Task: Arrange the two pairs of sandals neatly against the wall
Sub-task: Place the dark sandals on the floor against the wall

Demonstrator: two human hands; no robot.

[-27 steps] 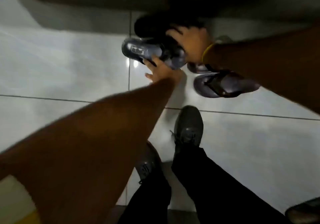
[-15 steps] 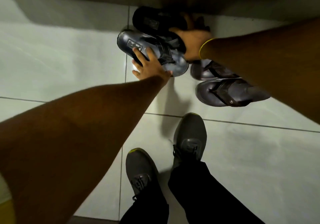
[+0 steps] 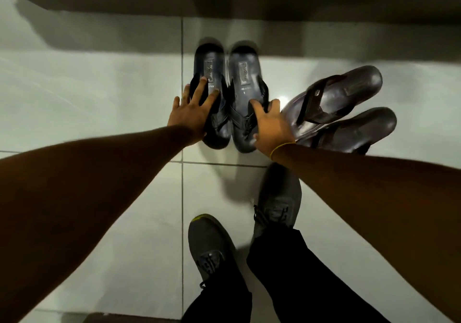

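Note:
Two dark grey-blue sandals stand side by side on the white tiled floor, heels toward the wall (image 3: 224, 3). My left hand (image 3: 192, 113) lies flat on the left sandal (image 3: 212, 73), fingers spread over its strap. On the front of the right sandal (image 3: 243, 78) rests my right hand (image 3: 270, 128), its thumb on the strap. Two brown flip-flops lie at a slant to the right: the upper one (image 3: 334, 98) partly overlaps the lower one (image 3: 359, 130), whose front end my right forearm hides.
My two grey sneakers (image 3: 212, 245) (image 3: 277, 202) and black trouser legs stand on the tiles just below the sandals. A dark wall base runs along the top. A dark strip (image 3: 129, 319) shows at the bottom edge. White floor tiles (image 3: 87, 93) extend left and right.
The two grey-blue sandals, earlier lying crosswise and stacked near the wall, now stand parallel, heels toward the wall. Both hands have moved onto their front parts. The brown flip-flops appear more slanted.

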